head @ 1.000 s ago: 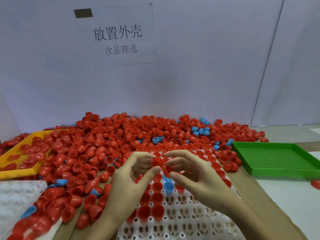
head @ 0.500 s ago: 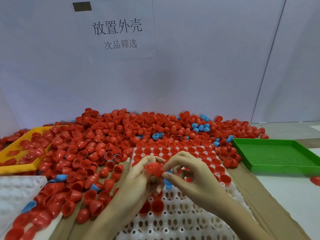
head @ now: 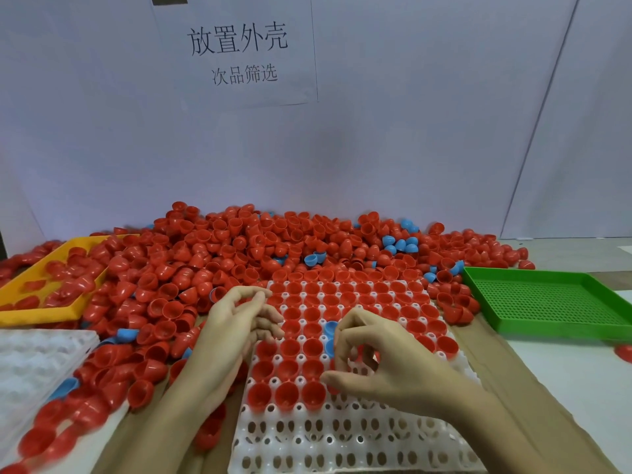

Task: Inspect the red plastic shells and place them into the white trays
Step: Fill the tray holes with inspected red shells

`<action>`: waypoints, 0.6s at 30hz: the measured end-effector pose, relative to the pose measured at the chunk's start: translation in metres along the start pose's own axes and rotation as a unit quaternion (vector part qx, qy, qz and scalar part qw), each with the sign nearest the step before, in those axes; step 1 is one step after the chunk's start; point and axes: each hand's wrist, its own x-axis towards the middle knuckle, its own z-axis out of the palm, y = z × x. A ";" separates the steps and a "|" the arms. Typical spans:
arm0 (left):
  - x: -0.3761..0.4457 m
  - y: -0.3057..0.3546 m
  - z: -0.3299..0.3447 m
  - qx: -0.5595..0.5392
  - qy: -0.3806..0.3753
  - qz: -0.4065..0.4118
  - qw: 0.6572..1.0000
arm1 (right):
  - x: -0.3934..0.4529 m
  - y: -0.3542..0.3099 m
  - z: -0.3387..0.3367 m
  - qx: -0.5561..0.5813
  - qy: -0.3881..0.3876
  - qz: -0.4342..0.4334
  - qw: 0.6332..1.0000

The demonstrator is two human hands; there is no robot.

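Note:
A white tray (head: pixel 342 439) with round cells lies in front of me, its far rows filled with red shells (head: pixel 345 302) set open side up. A blue shell (head: pixel 330 328) sits among them. My right hand (head: pixel 386 367) hovers over the tray's middle with curled fingers. Its thumb presses a mostly hidden red shell (head: pixel 333 388) at the end of the nearest filled row. My left hand (head: pixel 236 323) is at the tray's left edge, next to the loose pile of red shells (head: pixel 212 254). Its fingers are loosely curled and hold nothing.
A yellow tray (head: pixel 44 314) with shells sits at the left and a green mesh tray (head: pixel 547 302) at the right. A second white tray (head: pixel 34 364) lies at the near left. A few blue shells (head: pixel 398 242) are mixed into the pile. A paper sign (head: pixel 239 53) hangs on the wall behind.
Both hands held one red shell together above the tray. Now they have parted: the left hand has moved left with nothing in it, the right has lowered onto the tray.

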 end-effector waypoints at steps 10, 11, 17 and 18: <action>-0.002 0.001 0.002 0.011 0.031 0.052 0.998 | 0.000 0.000 0.004 -0.057 -0.060 0.001 0.997; -0.002 0.002 0.001 0.008 0.042 0.059 0.997 | 0.000 0.000 0.003 -0.050 -0.057 -0.001 0.997; 0.000 0.005 -0.007 -0.001 0.087 0.070 0.994 | 0.002 0.001 0.003 -0.058 -0.019 -0.006 0.998; 0.001 0.004 -0.008 0.007 0.093 0.072 0.993 | 0.002 0.002 0.003 -0.063 -0.026 -0.005 0.998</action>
